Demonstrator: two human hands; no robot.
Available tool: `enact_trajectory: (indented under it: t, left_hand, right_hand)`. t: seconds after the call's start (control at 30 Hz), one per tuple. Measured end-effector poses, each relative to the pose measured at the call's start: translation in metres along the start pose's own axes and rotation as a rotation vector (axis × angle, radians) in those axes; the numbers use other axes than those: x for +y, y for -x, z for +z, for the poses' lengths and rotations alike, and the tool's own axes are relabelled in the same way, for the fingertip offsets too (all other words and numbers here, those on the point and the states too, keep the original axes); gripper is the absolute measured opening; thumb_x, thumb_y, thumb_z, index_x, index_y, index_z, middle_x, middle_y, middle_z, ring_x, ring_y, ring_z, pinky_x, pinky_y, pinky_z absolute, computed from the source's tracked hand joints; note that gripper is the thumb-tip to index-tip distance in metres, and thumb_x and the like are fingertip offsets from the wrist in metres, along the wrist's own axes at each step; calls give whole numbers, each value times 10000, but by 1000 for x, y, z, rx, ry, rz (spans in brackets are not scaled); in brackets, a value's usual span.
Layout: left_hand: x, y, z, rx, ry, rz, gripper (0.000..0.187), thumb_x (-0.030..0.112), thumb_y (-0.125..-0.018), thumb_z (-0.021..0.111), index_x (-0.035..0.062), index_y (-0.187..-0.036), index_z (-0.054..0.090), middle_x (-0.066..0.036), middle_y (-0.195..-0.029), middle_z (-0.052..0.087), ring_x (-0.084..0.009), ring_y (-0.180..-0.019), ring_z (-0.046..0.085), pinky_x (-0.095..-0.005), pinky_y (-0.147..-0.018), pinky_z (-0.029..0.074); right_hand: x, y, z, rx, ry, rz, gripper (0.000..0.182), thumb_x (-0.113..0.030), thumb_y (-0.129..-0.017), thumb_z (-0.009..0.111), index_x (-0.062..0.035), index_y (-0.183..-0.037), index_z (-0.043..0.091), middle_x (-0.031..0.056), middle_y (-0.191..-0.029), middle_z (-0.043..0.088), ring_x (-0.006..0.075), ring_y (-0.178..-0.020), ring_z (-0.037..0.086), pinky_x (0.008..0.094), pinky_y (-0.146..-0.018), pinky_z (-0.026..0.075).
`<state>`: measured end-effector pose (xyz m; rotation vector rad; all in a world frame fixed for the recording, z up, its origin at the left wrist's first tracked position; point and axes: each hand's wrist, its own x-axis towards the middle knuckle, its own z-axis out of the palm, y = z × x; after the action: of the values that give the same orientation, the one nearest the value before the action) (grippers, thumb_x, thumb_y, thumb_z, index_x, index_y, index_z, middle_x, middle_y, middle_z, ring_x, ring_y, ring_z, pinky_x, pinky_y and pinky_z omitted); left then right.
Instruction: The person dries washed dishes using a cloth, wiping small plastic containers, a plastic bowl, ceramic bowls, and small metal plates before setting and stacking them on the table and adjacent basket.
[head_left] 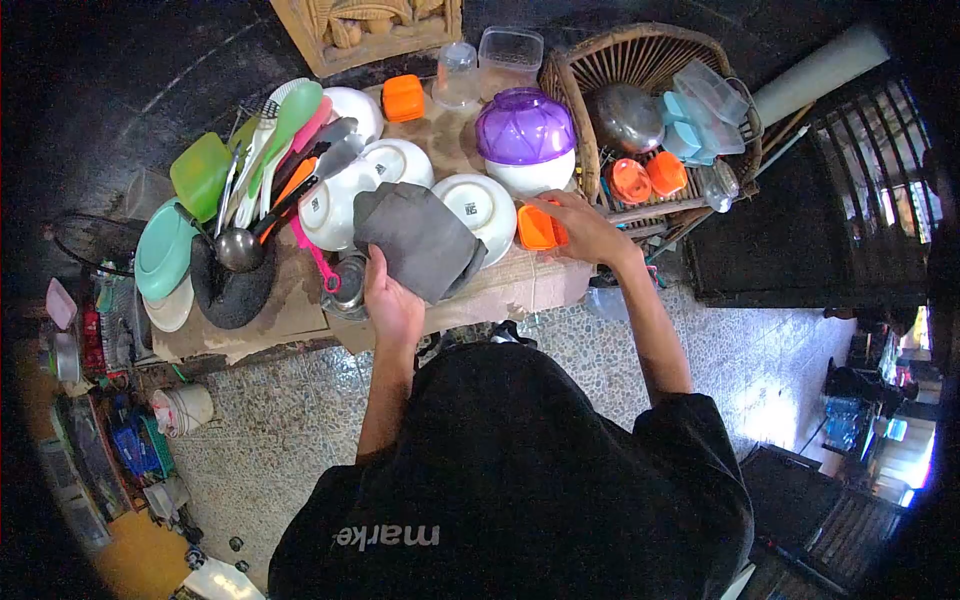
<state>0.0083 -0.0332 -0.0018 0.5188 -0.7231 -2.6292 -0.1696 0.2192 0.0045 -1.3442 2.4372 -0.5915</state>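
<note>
My left hand (396, 312) is closed on a dark grey cloth (415, 240), its thumb pressed over the front edge. The cloth overlaps the upturned white bowls around it in this view. My right hand (592, 232) has its fingers curled over a small orange container (538, 228) near the table's front edge. Between the two hands lies an upturned white bowl (480, 212) with a dark stamp on its base. Just behind the right hand, a purple faceted bowl (525, 125) rests upside down on a white bowl (530, 175).
Left on the cardboard-covered table (290, 335) are piled spoons, tongs, a ladle (238, 250) and a teal dish (165, 250). Another orange container (403, 98) and a clear cup (457, 75) stand at the back. A wicker basket (640, 45) on the right holds a metal bowl and plastic containers.
</note>
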Motion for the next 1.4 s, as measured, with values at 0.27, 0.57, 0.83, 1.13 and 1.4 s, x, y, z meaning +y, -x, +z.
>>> enact_trajectory:
  t: [0.27,0.57,0.83,1.13,1.4]
  left_hand:
    - [9,5,-3,-5,182,-38,473,299,-999,473,62,-1394,364,-121,-1390,447,-303,-1296,427,-507,-1093,321]
    - [16,23,1,73,-59,-100,485,109,-940,570,102,-1387,381,-86,-1347,488,-266,-1243,485,-478,-1030,419]
    - [25,36,-1,116,-82,-136,504,104,-947,561,84,-1404,351,-89,-1341,488,-263,-1228,493,-466,-1018,427]
    - [27,34,-7,102,-76,-102,506,90,-939,569,75,-1399,357,-82,-1345,489,-241,-1225,495,-437,-1024,432]
    - [27,32,-12,72,-131,-110,522,93,-942,553,83,-1414,330,-85,-1347,486,-253,-1240,476,-458,-1039,405]
  right_hand:
    - [-79,-28,-69,338,-68,-5,544,-330,-831,688,-20,-1258,557,221,-979,665,360,-914,656,439,-821,511]
    - [-31,-285,-22,284,351,-78,337,-192,-825,660,-31,-1118,617,180,-1081,646,331,-981,640,426,-840,520]
    - [-12,-362,-8,-215,484,44,1122,-363,-616,869,-42,-1473,219,196,-1465,362,362,-1350,361,496,-1099,321]
    - [-11,-368,-11,-233,371,127,1103,-181,-615,777,-195,-1501,120,241,-1441,350,410,-1343,354,544,-1102,253]
    - [-23,-356,-12,-157,528,47,1035,-216,-651,751,-159,-1495,155,258,-1406,392,393,-1304,411,507,-1078,308]
